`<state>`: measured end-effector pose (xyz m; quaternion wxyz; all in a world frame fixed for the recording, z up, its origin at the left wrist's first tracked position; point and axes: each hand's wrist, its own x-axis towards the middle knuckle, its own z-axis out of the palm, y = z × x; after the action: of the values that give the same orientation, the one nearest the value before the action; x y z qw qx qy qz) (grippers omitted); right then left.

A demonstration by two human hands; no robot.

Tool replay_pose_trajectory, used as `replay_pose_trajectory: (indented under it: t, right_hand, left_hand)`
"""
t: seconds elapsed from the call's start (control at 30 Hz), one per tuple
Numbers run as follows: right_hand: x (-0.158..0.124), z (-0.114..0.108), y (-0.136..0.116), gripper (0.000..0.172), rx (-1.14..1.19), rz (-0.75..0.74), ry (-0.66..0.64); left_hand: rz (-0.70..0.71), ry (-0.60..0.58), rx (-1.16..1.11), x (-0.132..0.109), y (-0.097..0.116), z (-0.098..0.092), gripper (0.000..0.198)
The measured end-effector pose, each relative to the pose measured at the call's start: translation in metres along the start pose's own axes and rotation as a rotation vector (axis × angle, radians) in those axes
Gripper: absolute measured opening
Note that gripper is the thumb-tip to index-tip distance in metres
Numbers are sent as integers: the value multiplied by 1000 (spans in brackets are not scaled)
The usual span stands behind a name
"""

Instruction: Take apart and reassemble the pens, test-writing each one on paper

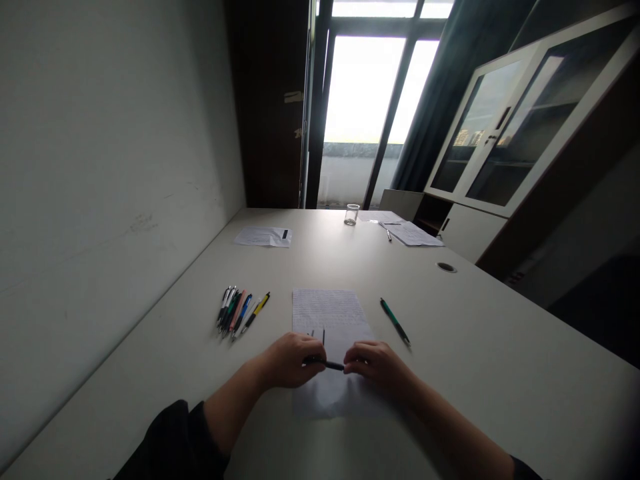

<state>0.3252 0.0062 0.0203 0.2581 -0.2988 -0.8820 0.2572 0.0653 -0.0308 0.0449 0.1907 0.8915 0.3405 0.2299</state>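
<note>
Window (367,90) light falls across the pale surface (320,263) beside a white wall (100,133). A cluster of pens (237,311) lies to my left, a green pen (395,322) to my right, a glass (351,215) near the far edge. Over the lined paper (327,307), my left hand (297,359) is curled around a dark pen (335,366); my right hand (375,363), fingers bent, is at its end, though I cannot tell whether it grips.

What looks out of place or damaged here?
Only small things: a green pen lies alone, slanted, to the right of the lined paper, apart from the bunched pens on the left. The white wall has smudgy scuff marks. Nothing looks spilled.
</note>
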Motion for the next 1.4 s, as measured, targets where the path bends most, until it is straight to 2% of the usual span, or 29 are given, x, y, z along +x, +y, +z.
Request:
replay_pose_trajectory:
  t: [0.37, 0.5, 0.6, 0.73, 0.93, 1.17, 1.4]
  right_hand:
    - [-1, 0, 1, 17, -7, -7, 2]
    - [0, -1, -1, 18, -16, -12, 1]
    - [0, -1, -1, 18, -58, -8, 15]
    - [1, -1, -2, 16, -147, -29, 8]
    - [7, 0, -11, 14, -372, -89, -36]
    - [28, -1, -32, 26, -657, -189, -165]
    - [44, 1, -37, 19, -761, -285, -264]
  left_hand:
    - [-21, 8, 4, 0, 1, 0, 9]
    - [-59, 68, 21, 0, -2, 0, 7]
    - [-141, 160, 50, 1, -9, 0, 5]
    - [-249, 266, 88, 2, -18, -1, 4]
    - [-349, 341, 115, 3, -21, -1, 5]
    - [-436, 340, 131, 4, -24, -1, 7]
    - [-496, 334, 175, 4, -26, -2, 6]
